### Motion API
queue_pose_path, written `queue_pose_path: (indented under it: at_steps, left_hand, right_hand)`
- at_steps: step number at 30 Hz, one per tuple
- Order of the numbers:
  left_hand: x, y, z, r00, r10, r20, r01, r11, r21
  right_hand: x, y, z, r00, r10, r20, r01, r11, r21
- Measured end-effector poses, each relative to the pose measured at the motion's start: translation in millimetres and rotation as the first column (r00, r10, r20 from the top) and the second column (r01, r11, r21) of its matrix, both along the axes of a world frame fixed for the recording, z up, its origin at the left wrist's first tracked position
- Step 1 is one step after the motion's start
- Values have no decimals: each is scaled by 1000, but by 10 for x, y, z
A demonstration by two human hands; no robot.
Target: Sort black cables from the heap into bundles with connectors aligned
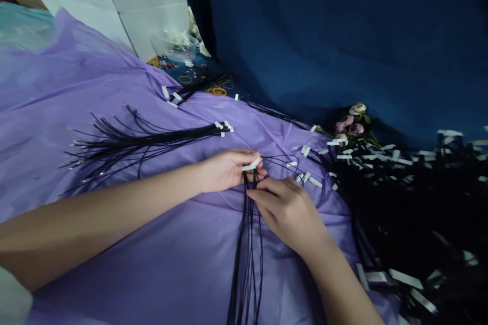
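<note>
My left hand (232, 170) is closed around white plastic connectors (251, 165), held between thumb and fingers. A bunch of thin black wires (246, 244) hangs from them toward the front of the cloth. My right hand (282, 208) is just below and to the right, its fingertips pinched at these wires near the connectors. One wire loops away to the right behind my fingers. Exactly how many wires the right fingertips grip is hidden. Left of my hands, a bundle of black wires (152, 138) lies with its white connectors pointing right and its ends fanned out.
Purple cloth (160, 259) covers the work surface. A large heap of black wires (412, 213) with white connectors fills the right side. Artificial roses (355, 128) lie by the dark blue curtain (335, 35). Yellow rubber bands (216, 91) and a clear plastic bowl (175, 46) are at the back.
</note>
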State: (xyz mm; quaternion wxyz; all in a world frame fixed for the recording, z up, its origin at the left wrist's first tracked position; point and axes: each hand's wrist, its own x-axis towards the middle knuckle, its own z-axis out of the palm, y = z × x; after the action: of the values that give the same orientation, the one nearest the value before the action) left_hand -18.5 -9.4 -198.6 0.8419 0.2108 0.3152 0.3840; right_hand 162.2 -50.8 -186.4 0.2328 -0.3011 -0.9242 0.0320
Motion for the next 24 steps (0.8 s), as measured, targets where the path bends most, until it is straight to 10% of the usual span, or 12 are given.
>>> queue_pose_path:
  at_steps: [15, 19, 24]
  left_hand:
    - [-4, -23, 35, 1000, 2, 8, -2, 998, 57]
    - [-4, -24, 21, 1000, 14, 19, -15, 999, 51]
    - [2, -16, 1, 1000, 26, 13, -26, 999, 25]
  right_hand:
    - [94, 47, 33, 929, -162, -333, 62, 955, -291]
    - [95, 96, 8, 739, -391, -549, 45, 841, -539]
    - [112, 153, 54, 320, -636, -702, -35, 732, -680]
